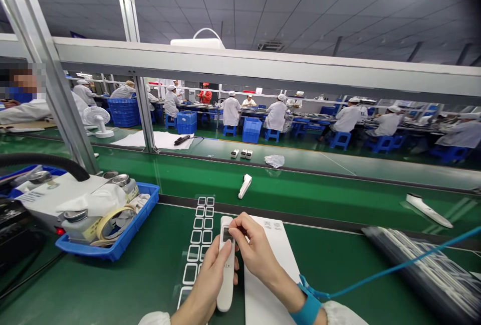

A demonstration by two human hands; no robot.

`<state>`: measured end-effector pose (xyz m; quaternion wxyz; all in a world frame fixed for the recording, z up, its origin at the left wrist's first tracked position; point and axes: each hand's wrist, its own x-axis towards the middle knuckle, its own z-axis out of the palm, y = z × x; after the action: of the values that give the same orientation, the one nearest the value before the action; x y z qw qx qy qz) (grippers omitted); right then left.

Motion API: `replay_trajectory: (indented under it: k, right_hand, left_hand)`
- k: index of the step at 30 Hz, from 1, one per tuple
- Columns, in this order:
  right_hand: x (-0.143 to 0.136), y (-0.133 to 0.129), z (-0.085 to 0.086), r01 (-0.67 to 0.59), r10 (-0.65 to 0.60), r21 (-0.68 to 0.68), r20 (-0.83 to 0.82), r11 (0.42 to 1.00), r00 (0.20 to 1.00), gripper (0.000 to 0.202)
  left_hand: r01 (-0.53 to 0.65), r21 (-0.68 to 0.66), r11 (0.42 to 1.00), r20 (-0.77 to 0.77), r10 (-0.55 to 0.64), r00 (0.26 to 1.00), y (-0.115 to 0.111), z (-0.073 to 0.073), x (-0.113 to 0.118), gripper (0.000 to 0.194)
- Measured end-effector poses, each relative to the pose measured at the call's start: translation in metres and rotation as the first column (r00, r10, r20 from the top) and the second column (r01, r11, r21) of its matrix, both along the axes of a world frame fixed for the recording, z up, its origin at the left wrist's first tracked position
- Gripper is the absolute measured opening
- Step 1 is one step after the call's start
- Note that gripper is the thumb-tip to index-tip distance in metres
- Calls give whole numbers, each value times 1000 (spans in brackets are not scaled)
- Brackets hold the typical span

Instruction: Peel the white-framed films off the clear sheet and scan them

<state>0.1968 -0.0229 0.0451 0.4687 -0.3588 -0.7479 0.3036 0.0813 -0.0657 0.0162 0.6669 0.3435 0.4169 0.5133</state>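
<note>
A long white handheld device [226,285] with a small dark window near its top is upright in my left hand [212,270], whose thumb lies on its front. My right hand [255,247] has its fingers pinched at the window's edge; what they hold, if anything, is too small to make out. Left of the device, a clear sheet with two columns of white square frames [196,236] lies on the green table [150,275]. A white board [278,245] with small print lies beneath my right hand. A blue strap [306,307] circles my right wrist.
A blue tray [112,251] of jars and tape stands left. White devices [245,186] [428,209] lie on the green belt [319,189]. Blurred stacked strips [424,265] are at right, under a blue cord [394,267]. Several people in white work beyond the frame post [145,109].
</note>
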Motion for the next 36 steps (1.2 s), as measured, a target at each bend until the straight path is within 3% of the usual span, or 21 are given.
replay_trajectory:
  k: [5,7,15,17,20,23,25,26,27,29,32,36]
  right_hand:
    - [1,-1,4,15,-15,72,6,997,1000,16]
    - [3,1,6,-8,9,36,-7,999,1000,5]
    - [14,17,9,-164,148,-156,-109,974,983,26]
    - [21,19,17,-229,230,-153,-12,961,973,21]
    - [36,20,34,-352,376,-135,261,926,889,26]
    - [52,29,43,-349,342,-70,454,934,823,26]
    - [62,43,39,-279,255,-24,492,960,833,21]
    - [68,53,34,-213,194,-15,485,977,853,20]
    - [74,65,27,-110,106,-18,466,994,878,20]
    - [87,93,10,162,-128,-44,426,986,896,19]
    - [107,136,-15,506,-440,-65,406,860,801,15]
    - [126,169,-33,689,-612,-44,419,724,670,11]
  left_hand:
    - [-10,-10,1000,-6,10,1000,0,-1,0,52]
    - [5,-9,1000,-1,-5,1000,-1,-1,0,54]
    - [41,11,999,-179,-38,983,0,7,-1,54]
    - [77,6,997,-210,-74,975,3,10,-5,57]
    - [238,-32,971,-259,-238,936,13,16,-13,57]
    - [386,-39,922,-404,-368,838,40,23,-22,58]
    - [378,71,923,-596,-265,759,72,26,-28,62]
    - [296,182,938,-703,-86,706,91,27,-31,63]
    - [218,241,946,-739,33,673,112,28,-34,61]
    - [131,297,946,-788,165,593,155,28,-40,50]
    - [97,290,952,-869,219,443,211,23,-40,28]
    - [101,211,972,-938,172,301,255,9,-21,31]
